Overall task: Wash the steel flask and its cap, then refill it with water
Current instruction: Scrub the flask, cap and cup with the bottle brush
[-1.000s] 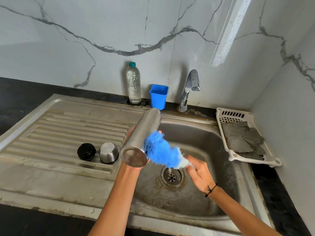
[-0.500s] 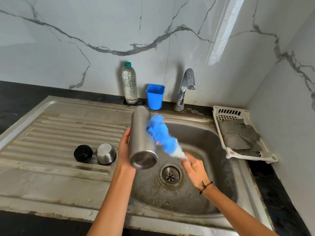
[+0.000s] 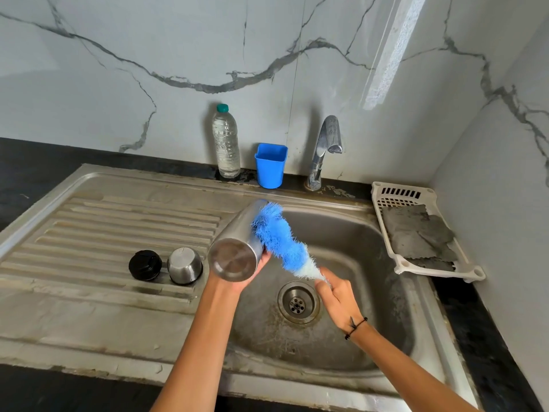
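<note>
The left hand [image 3: 252, 270] is mostly hidden behind the flask [image 3: 237, 248]; only fingertips show. The flask's mouth is covered by the brush [image 3: 277, 236], whose handle is lost inside the blurred right hand [image 3: 337, 295]. Both forearms and the sink's [image 3: 118, 322] front rim run off the bottom edge.

Two bare forearms, no sleeves visible. Left hand [image 3: 237, 281]: nothing worn. Right hand [image 3: 337, 295]: thin black cord bracelet [image 3: 355, 327] with small knot at wrist.
</note>
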`<act>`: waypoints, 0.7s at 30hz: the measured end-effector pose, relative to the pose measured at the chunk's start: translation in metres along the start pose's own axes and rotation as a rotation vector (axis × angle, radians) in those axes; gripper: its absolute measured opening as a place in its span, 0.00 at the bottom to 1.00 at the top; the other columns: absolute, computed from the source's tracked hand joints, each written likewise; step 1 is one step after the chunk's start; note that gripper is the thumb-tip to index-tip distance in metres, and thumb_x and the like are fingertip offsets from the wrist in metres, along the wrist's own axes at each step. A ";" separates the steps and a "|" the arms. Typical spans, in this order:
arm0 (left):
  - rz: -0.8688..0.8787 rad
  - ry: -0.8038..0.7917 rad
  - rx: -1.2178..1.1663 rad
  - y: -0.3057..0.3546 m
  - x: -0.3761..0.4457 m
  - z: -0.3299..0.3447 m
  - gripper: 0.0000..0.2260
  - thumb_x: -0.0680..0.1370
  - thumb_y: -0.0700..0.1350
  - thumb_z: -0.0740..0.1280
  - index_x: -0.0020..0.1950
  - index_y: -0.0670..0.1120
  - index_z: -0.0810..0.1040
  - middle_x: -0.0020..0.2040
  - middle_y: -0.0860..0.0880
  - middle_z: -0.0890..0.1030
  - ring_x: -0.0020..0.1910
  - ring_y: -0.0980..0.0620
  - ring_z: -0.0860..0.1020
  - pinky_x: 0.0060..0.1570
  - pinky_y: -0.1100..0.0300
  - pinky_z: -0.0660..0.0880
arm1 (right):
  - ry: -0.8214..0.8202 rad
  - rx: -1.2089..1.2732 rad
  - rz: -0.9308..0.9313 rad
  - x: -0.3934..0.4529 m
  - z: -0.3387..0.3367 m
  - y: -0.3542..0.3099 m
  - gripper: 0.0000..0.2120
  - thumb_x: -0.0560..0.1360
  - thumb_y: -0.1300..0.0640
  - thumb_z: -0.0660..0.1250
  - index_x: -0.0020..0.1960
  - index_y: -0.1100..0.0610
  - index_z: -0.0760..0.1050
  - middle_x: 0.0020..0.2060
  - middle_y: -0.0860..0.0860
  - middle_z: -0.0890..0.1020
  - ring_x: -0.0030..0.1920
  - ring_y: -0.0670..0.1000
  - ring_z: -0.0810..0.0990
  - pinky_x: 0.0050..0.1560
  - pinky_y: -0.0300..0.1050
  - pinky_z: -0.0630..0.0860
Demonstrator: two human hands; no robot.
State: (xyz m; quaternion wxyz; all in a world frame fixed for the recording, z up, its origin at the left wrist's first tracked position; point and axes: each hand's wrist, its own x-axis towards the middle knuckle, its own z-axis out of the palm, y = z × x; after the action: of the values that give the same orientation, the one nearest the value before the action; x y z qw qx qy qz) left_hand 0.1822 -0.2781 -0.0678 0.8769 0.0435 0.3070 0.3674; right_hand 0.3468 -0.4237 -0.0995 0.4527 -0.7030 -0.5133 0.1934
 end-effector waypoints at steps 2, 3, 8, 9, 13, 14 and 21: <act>-0.010 0.014 0.117 0.006 0.003 -0.011 0.21 0.76 0.58 0.61 0.61 0.44 0.71 0.60 0.40 0.75 0.54 0.43 0.75 0.51 0.44 0.75 | -0.016 0.001 -0.064 -0.004 0.000 0.000 0.18 0.70 0.51 0.56 0.36 0.67 0.70 0.25 0.44 0.64 0.27 0.43 0.62 0.29 0.37 0.59; -0.059 -0.039 0.215 0.012 0.008 -0.012 0.30 0.72 0.63 0.62 0.65 0.44 0.70 0.60 0.41 0.75 0.54 0.44 0.75 0.50 0.46 0.77 | -0.024 -0.004 -0.086 -0.006 0.000 0.000 0.18 0.70 0.51 0.55 0.35 0.66 0.69 0.26 0.44 0.65 0.27 0.44 0.62 0.29 0.37 0.59; -0.074 -0.219 0.322 0.025 -0.006 0.000 0.47 0.57 0.64 0.78 0.67 0.38 0.68 0.44 0.44 0.79 0.35 0.48 0.81 0.35 0.54 0.80 | 0.015 0.011 0.009 -0.003 0.004 0.000 0.12 0.72 0.53 0.56 0.36 0.59 0.71 0.22 0.42 0.68 0.26 0.43 0.64 0.28 0.33 0.60; -0.044 -0.238 0.240 0.022 -0.008 0.002 0.41 0.58 0.59 0.79 0.61 0.37 0.71 0.38 0.44 0.80 0.32 0.48 0.81 0.32 0.56 0.79 | 0.015 0.020 0.020 -0.002 0.004 0.001 0.10 0.72 0.54 0.56 0.35 0.55 0.70 0.22 0.42 0.68 0.26 0.43 0.64 0.28 0.33 0.60; 0.004 -0.198 0.126 0.012 -0.017 0.014 0.19 0.78 0.48 0.58 0.63 0.36 0.71 0.46 0.39 0.81 0.42 0.44 0.82 0.40 0.52 0.81 | -0.025 0.038 -0.091 -0.008 0.003 0.008 0.13 0.70 0.50 0.56 0.33 0.58 0.69 0.25 0.45 0.66 0.27 0.43 0.64 0.30 0.36 0.60; 0.001 -0.357 0.141 0.011 -0.020 0.015 0.19 0.80 0.43 0.51 0.65 0.35 0.69 0.52 0.35 0.80 0.50 0.41 0.81 0.49 0.50 0.79 | -0.041 0.033 -0.108 -0.010 0.004 0.011 0.15 0.71 0.50 0.56 0.34 0.61 0.69 0.26 0.46 0.66 0.27 0.43 0.64 0.30 0.38 0.61; -0.036 -0.299 -0.003 0.009 -0.023 0.016 0.26 0.56 0.54 0.77 0.43 0.35 0.83 0.43 0.39 0.83 0.40 0.43 0.83 0.44 0.48 0.81 | 0.029 0.006 -0.183 -0.011 -0.002 0.008 0.08 0.72 0.51 0.57 0.39 0.39 0.70 0.30 0.38 0.71 0.30 0.40 0.67 0.32 0.31 0.62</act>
State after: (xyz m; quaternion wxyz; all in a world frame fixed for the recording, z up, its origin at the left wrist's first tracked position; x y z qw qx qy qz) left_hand 0.1734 -0.2845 -0.0410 0.9193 0.0909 0.1730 0.3416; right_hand 0.3482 -0.4350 -0.1070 0.4778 -0.6545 -0.5683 0.1427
